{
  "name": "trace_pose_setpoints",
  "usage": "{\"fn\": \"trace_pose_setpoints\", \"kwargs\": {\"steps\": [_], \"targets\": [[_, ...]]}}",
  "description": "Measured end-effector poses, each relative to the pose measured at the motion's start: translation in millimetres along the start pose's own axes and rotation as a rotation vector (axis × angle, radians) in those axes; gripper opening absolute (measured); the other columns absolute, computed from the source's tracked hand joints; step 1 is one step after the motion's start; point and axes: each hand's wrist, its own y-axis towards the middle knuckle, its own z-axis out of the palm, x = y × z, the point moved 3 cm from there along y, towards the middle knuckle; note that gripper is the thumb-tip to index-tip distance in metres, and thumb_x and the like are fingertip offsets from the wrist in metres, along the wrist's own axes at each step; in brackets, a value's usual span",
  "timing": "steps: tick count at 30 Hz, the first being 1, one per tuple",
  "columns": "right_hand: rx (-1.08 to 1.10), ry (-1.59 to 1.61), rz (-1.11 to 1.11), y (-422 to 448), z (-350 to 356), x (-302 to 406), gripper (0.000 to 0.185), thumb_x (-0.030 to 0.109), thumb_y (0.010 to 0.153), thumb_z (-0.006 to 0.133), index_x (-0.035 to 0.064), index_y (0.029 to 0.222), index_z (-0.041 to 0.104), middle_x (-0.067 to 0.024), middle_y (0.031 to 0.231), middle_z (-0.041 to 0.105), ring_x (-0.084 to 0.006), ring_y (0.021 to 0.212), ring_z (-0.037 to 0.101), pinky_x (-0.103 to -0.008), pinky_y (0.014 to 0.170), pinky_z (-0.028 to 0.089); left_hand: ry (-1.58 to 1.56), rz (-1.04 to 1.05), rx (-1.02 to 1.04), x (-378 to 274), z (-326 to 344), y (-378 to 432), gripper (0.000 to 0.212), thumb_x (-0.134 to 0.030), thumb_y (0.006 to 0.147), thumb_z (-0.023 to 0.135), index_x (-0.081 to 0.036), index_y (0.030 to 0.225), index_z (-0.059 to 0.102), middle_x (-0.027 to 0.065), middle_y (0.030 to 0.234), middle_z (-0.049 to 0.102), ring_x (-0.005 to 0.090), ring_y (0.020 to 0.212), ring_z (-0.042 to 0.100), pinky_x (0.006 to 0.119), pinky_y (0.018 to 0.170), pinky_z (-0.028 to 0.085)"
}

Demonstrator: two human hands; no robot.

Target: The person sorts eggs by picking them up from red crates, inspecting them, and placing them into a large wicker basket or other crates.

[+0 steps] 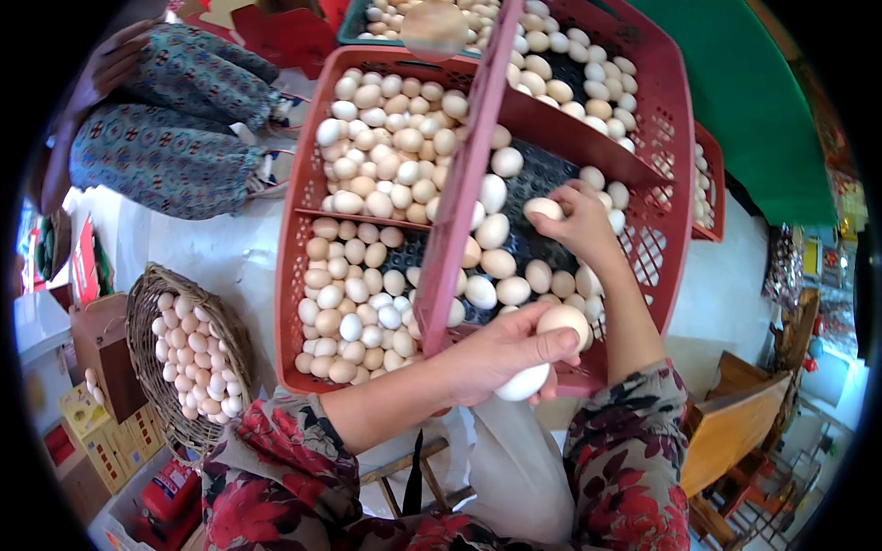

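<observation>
My left hand (506, 355) holds two eggs over the near edge of a red plastic crate: a cream egg (563, 327) by the thumb and a whiter egg (524, 382) beneath. My right hand (582, 220) reaches into the same crate and pinches a pale egg (543, 209) between thumb and fingers. Dark dimpled lining (534, 169) shows under that hand. Loose eggs lie around it along the crate's sides, such as a cream egg (498, 264) and a white egg (480, 292). A red divider (586, 134) separates this compartment from a farther one, also holding eggs.
To the left, a second divided red crate (288, 275) holds many eggs. A wicker basket (238, 324) of eggs stands farther left. Across from me sits a person in patterned trousers (165, 151). A green cloth (744, 103) is at upper right, wooden furniture (734, 434) at lower right.
</observation>
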Motion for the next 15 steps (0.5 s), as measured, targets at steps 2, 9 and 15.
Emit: {"fn": "trace_pose_setpoints", "kwargs": {"steps": [2, 9, 15], "targets": [[0.048, 0.233, 0.156, 5.5, -11.3, -10.4, 0.042, 0.036, 0.071, 0.072, 0.0024, 0.093, 0.063, -0.0129, 0.094, 0.061, -0.0247, 0.076, 0.059, -0.0287, 0.064, 0.047, -0.013, 0.028, 0.008, -4.6, 4.8, -7.6, 0.046, -0.034, 0.089, 0.058, -0.006, 0.122, 0.042, 0.0086, 0.099, 0.059, 0.0142, 0.062, 0.059, 0.024, 0.051, 0.047], [0.242, 1.432, 0.060, 3.3, -47.1, 94.1, 0.063, 0.058, 0.079, 0.056, 0.0008, 0.105, 0.056, -0.0187, 0.103, 0.061, -0.0351, 0.087, 0.064, -0.0242, 0.052, 0.047, 0.090, 0.104, -0.052, -63.6, -12.1, -106.3, 0.045, -0.032, 0.088, 0.059, -0.003, 0.118, 0.043, 0.0100, 0.097, 0.059, 0.0142, 0.061, 0.059, 0.024, 0.052, 0.050], [0.445, 1.822, 0.140, 56.2, 3.2, 221.8, 0.060, 0.057, 0.079, 0.056, -0.0007, 0.093, 0.056, -0.0220, 0.104, 0.055, -0.0453, 0.098, 0.055, -0.0464, 0.083, 0.052, 0.062, 0.493, -0.375, -71.8, -82.5, -222.9, 0.064, -0.046, 0.083, 0.061, -0.001, 0.124, 0.041, 0.0117, 0.097, 0.060, 0.0146, 0.061, 0.060, 0.026, 0.051, 0.051]]}}
